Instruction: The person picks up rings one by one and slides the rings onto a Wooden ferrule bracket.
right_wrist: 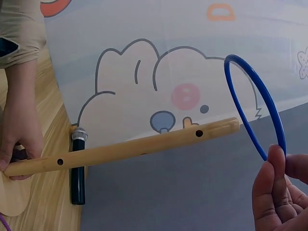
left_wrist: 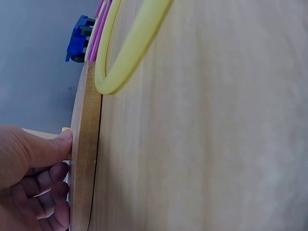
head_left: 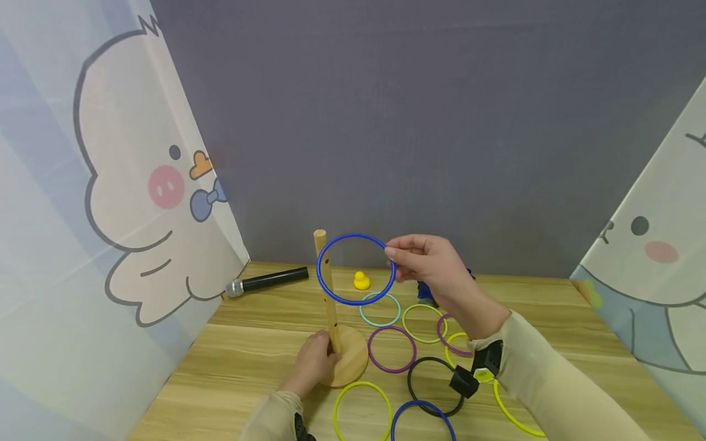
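The likeliest slip was the blue ring (head_left: 356, 269) catching on the top of the wooden peg (head_left: 326, 288) instead of dropping over it: the ring hung tilted, up on edge, with the peg's tip at its left rim rather than at its middle, so a careless lowering could have knocked the peg sideways. The grip was thin too; the right hand (head_left: 436, 269) pinched the ring's right rim between thumb and fingertips only, and a bump might have twisted the ring loose. The left hand (head_left: 313, 362) curled round the foot of the peg, against the round wooden base (head_left: 353, 358), which should have steadied it, though a hard knock might have rocked the base on the worktop (head_left: 248, 361).

The ring sat in the air to the left of the right hand, level with the peg's upper part, well above the loose rings (head_left: 391, 349) lying flat to the right of the base
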`<state>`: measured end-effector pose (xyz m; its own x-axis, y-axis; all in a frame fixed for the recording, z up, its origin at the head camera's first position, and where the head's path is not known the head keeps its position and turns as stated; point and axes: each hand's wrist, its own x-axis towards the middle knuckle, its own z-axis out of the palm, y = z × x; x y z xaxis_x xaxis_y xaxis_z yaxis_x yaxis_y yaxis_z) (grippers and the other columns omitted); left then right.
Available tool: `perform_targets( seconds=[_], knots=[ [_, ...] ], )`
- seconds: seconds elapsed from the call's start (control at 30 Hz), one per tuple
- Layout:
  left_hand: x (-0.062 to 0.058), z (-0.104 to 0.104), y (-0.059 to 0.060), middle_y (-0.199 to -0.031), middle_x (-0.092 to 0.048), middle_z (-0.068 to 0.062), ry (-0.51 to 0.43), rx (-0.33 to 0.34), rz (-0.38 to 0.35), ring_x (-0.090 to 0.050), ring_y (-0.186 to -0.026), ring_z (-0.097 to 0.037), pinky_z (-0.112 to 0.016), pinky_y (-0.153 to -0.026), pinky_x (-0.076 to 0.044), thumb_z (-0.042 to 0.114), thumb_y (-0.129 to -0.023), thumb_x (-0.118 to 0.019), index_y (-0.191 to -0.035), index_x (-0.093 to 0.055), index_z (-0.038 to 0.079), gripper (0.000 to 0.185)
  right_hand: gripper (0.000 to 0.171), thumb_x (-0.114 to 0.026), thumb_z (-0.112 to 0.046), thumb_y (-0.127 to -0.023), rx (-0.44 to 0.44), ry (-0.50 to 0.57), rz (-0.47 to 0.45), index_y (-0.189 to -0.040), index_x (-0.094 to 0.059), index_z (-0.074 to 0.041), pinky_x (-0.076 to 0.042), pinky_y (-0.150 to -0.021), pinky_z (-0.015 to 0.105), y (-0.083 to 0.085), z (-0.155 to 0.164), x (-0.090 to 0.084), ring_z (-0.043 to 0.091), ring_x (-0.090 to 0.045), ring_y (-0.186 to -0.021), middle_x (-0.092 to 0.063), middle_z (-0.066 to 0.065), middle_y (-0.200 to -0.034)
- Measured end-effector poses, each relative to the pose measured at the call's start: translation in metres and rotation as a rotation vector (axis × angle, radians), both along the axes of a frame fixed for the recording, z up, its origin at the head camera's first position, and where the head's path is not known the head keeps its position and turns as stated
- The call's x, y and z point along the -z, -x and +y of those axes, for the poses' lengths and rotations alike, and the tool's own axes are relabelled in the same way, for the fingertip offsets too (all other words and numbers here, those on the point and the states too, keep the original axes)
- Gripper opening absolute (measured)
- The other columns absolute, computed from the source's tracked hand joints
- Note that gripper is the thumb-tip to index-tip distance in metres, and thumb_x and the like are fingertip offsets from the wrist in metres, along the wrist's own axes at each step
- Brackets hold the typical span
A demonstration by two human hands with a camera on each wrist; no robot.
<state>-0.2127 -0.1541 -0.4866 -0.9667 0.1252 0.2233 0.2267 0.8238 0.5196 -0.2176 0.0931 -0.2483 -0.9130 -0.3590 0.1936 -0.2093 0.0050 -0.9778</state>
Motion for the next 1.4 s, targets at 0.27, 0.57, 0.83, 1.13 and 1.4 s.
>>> perform_targets(
  seconds=[0.27, 0.57, 0.83, 1.13, 1.4],
  knots=[
    [0.0, 0.0, -0.001, -0.076, -0.053, -0.001, -0.022, -0.006, -0.025, -0.05, -0.07, -0.015, -0.032, -0.061, -0.045, 0.008, -0.079, -0.08, -0.086, -0.06, 0.004, 0.022, 0.031, -0.067, -0.017, -0.094, 0.018, 0.016, 0.001, -0.115, -0.063, 0.006, -0.057, -0.071, 0.033, 0.003, -0.015, -0.005, 0.014, -0.062, -0.064, -0.068, 0.004, -0.079],
    [0.003, 0.002, 0.001, -0.077, -0.055, 0.0, -0.023, -0.008, -0.035, -0.052, -0.072, -0.016, -0.033, -0.063, -0.045, 0.009, -0.079, -0.081, -0.087, -0.06, 0.005, 0.023, 0.029, -0.066, -0.012, -0.093, 0.036, 0.087, 0.019, -0.113, -0.063, 0.009, -0.057, -0.067, 0.031, 0.007, -0.033, -0.007, 0.014, -0.063, -0.062, -0.068, 0.004, -0.077],
    [0.003, 0.002, 0.003, -0.08, -0.056, -0.001, -0.021, -0.002, -0.043, -0.054, -0.075, -0.018, -0.035, -0.065, -0.047, 0.01, -0.08, -0.08, -0.089, -0.06, 0.005, 0.022, 0.024, -0.065, -0.009, -0.094, 0.076, 0.106, 0.014, -0.111, -0.065, 0.008, -0.057, -0.067, 0.031, 0.012, -0.042, -0.003, 0.015, -0.063, -0.062, -0.068, 0.004, -0.078],
    [0.003, 0.0, 0.001, -0.078, -0.054, 0.0, -0.019, -0.013, -0.045, -0.051, -0.074, -0.016, -0.033, -0.064, -0.045, 0.01, -0.08, -0.08, -0.088, -0.059, 0.005, 0.022, 0.026, -0.066, -0.012, -0.093, 0.086, 0.11, -0.023, -0.111, -0.065, 0.008, -0.058, -0.069, 0.033, 0.012, -0.047, 0.002, 0.017, -0.063, -0.063, -0.068, 0.005, -0.077],
    [0.002, -0.001, 0.0, -0.077, -0.053, 0.0, -0.011, -0.003, -0.014, -0.05, -0.072, -0.016, -0.033, -0.063, -0.044, 0.009, -0.078, -0.08, -0.086, -0.059, 0.005, 0.023, 0.025, -0.065, -0.012, -0.094, 0.09, 0.099, -0.065, -0.111, -0.065, 0.007, -0.057, -0.066, 0.03, 0.012, -0.048, 0.009, 0.013, -0.063, -0.061, -0.068, 0.006, -0.076]
  ],
)
